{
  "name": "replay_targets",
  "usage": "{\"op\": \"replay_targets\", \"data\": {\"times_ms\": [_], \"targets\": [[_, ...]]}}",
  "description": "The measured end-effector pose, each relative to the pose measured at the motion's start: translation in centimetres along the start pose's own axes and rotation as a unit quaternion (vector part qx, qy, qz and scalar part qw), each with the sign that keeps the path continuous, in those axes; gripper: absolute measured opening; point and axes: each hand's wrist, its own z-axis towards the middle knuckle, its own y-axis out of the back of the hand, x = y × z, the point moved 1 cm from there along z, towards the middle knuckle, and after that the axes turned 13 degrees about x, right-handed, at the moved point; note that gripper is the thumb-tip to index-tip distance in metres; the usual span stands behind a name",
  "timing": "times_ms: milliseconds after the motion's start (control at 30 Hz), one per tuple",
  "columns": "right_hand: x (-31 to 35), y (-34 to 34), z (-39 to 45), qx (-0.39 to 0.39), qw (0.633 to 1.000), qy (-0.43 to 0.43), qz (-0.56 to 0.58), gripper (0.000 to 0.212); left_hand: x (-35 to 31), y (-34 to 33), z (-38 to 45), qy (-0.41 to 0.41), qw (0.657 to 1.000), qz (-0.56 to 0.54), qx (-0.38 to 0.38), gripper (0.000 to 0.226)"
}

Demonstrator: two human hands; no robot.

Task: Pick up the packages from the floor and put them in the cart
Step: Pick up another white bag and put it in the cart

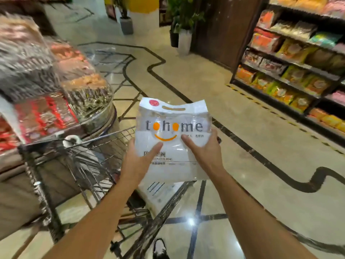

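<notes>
Head view: left hand [139, 161] and right hand [202, 148] are clasping the clear plastic "tohome" package [173, 131] (both grips grasping it); lowering it level into the wire metal cart [89, 161] seems wisest.

Snack packets in orange, yellow and green fill dark store shelves [291, 58] at right, while a round display stand [74, 86] heaped with wrapped goods stands at left; two potted plants [183, 25] flank the far end of a glossy, dark-lined tiled floor [242, 146].

both hands, left hand [139, 161] and right hand [204, 149], gripping white package [173, 139], above wire cart [89, 165]
</notes>
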Motion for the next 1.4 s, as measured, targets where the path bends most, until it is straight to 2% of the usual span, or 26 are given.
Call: {"op": "replay_targets", "data": {"times_ms": [100, 200, 300, 333, 433, 533, 633, 700, 833, 900, 967, 1033, 1100, 1167, 1300, 1400], "targets": [[-1.3, -3.2, 2.9, 0.053, 0.999, -0.007, -0.011, 0.087, 3.5, 1.4, 2.0, 0.043, 0.998, -0.03, -0.023, 0.071], [-2.9, -6.4, 4.5, 0.097, 0.994, -0.046, -0.021, 0.089, 7.6, 2.2, 3.2, 0.091, 0.993, -0.061, -0.035, 0.082], [-5.3, -9.2, 5.8, 0.131, 0.987, -0.074, -0.063, 0.123, 11.4, 1.9, 3.4, 0.134, 0.983, -0.116, -0.043, 0.077], [-5.8, -9.9, 6.4, 0.143, 0.983, -0.081, -0.077, 0.126, 12.5, 1.7, 3.5, 0.144, 0.979, -0.132, -0.05, 0.079], [-6.7, -11.4, 8.0, 0.19, 0.97, -0.097, -0.115, 0.118, 14.9, 1.0, 3.6, 0.181, 0.967, -0.162, -0.071, 0.088], [-8.2, -12.8, 9.9, 0.226, 0.956, -0.112, -0.147, 0.113, 17.2, 0.2, 3.9, 0.216, 0.954, -0.186, -0.096, 0.086], [-9.6, -14.4, 12.3, 0.283, 0.937, -0.129, -0.16, 0.089, 18.8, -0.4, 4.3, 0.257, 0.938, -0.193, -0.128, 0.088], [-10.1, -15.7, 14.3, 0.319, 0.928, -0.123, -0.151, 0.083, 18.5, -0.2, 5.2, 0.284, 0.926, -0.194, -0.153, 0.089], [-10.8, -18.4, 18.9, 0.43, 0.885, -0.112, -0.143, 0.124, 18.9, 1.0, 8.0, 0.347, 0.904, -0.145, -0.204, 0.084], [-11.3, -19.6, 21.1, 0.468, 0.866, -0.118, -0.132, 0.125, 18.8, 1.4, 9.3, 0.359, 0.896, -0.139, -0.222, 0.076], [-11.6, -20.6, 22.8, 0.463, 0.868, -0.119, -0.132, 0.117, 18.9, 1.4, 10.7, 0.36, 0.89, -0.134, -0.247, 0.071], [-12.7, -21.5, 24.1, 0.443, 0.874, -0.11, -0.164, 0.129, 18.6, 1.5, 12.1, 0.366, 0.888, -0.103, -0.259, 0.071], [-14.1, -21.9, 24.7, 0.447, 0.868, -0.103, -0.192, 0.138, 18.6, 1.5, 13.0, 0.391, 0.884, -0.056, -0.25, 0.093], [-13.9, -21.9, 24.6, 0.464, 0.858, -0.103, -0.195, 0.139, 18.4, 1.6, 13.4, 0.423, 0.874, -0.03, -0.236, 0.104], [-11.9, -21.9, 24.9, 0.501, 0.835, -0.083, -0.211, 0.125, 16.4, 2.0, 13.7, 0.39, 0.895, 0.075, -0.204, 0.083], [-10.9, -22.2, 25.4, 0.513, 0.819, -0.056, -0.251, 0.113, 14.5, 3.0, 13.2, 0.386, 0.893, 0.173, -0.156, 0.091]]}}
